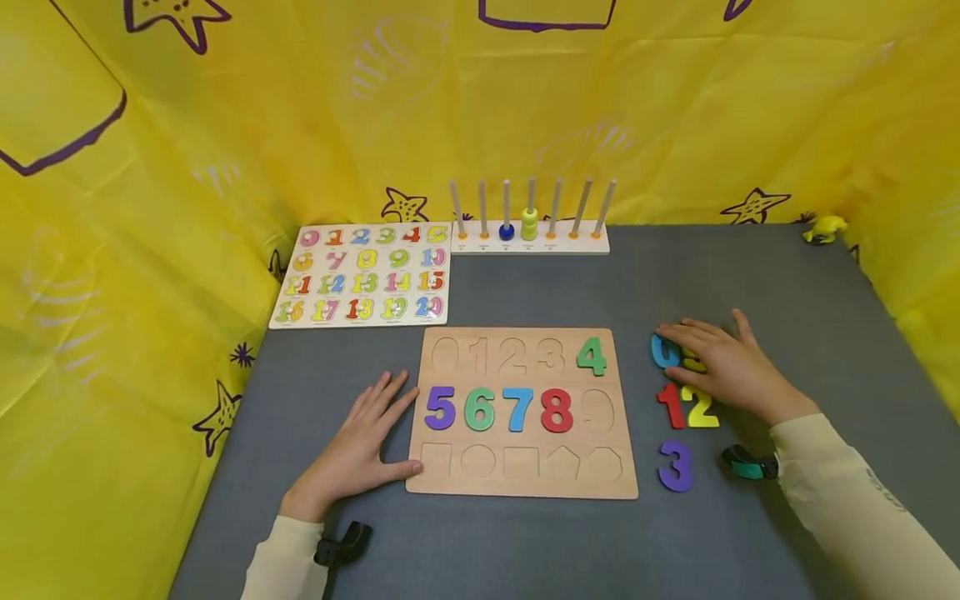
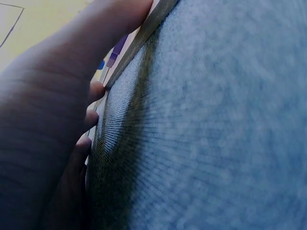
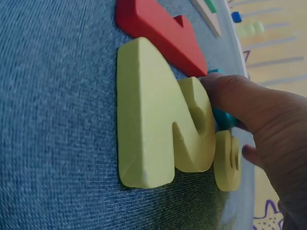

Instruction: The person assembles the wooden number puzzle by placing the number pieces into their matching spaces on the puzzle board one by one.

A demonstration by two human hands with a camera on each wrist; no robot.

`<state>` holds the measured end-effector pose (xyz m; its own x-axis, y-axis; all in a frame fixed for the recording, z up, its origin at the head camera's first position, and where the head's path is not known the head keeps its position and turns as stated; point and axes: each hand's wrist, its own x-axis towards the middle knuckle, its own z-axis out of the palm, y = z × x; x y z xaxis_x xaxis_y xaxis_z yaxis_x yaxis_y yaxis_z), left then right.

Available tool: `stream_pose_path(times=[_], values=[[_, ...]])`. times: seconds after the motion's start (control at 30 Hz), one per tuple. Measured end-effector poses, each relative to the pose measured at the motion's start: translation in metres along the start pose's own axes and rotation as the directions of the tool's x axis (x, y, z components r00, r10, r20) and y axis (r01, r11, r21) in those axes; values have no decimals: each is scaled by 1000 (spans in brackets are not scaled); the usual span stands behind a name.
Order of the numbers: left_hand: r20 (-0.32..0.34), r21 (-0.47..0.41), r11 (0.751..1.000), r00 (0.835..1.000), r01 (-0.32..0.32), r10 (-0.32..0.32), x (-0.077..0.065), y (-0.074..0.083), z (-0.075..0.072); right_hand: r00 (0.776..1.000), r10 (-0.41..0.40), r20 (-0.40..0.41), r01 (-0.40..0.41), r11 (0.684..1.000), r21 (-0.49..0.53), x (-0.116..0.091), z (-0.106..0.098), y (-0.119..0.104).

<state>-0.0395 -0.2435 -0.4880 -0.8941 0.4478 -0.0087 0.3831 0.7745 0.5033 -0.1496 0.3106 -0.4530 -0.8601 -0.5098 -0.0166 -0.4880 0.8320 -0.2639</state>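
Observation:
A wooden number board (image 1: 525,442) lies on the table with a green 4 (image 1: 592,357), purple 5 (image 1: 441,408), green 6 (image 1: 480,409), blue 7 (image 1: 517,408) and red 8 (image 1: 557,410) in their recesses. My left hand (image 1: 348,458) rests at its left edge, thumb and fingers spread. To the right, my right hand (image 1: 723,367) pinches a blue 0 (image 1: 663,353), fingertips at its far edge and thumb at its near edge. The palm partly hides a yellow 9 (image 1: 693,364). Just nearer lie a red 1 (image 1: 672,406), a yellow 2 (image 3: 153,120) and a purple 3 (image 1: 677,467).
Behind the board at left lies a white number puzzle (image 1: 360,271) filled with coloured numerals. Next to it stands a counting rack (image 1: 480,243) with upright pegs and a few beads. A small yellow toy (image 1: 825,229) sits at the far right corner. Yellow cloth (image 1: 675,108) surrounds the table.

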Motion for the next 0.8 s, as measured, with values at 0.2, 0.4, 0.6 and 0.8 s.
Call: stream_pose_path(times=[0.2, 0.4, 0.6, 0.8], values=[[-14, 16, 1000, 1000, -3, 3, -1, 0, 1, 995, -66, -73, 62, 997, -54, 7, 1, 0], [-18, 46, 999, 1000, -18, 19, 1, -1, 2, 962, -184, -202, 169, 982, -89, 24, -6, -29], [-11, 45, 999, 1000, -12, 13, 0, 1, 1, 911, -322, -257, 313, 947, -77, 63, -12, -93], [-4, 52, 999, 1000, -7, 7, 0, -1, 2, 884, -418, -211, 423, 906, -23, 101, 0, -154]])
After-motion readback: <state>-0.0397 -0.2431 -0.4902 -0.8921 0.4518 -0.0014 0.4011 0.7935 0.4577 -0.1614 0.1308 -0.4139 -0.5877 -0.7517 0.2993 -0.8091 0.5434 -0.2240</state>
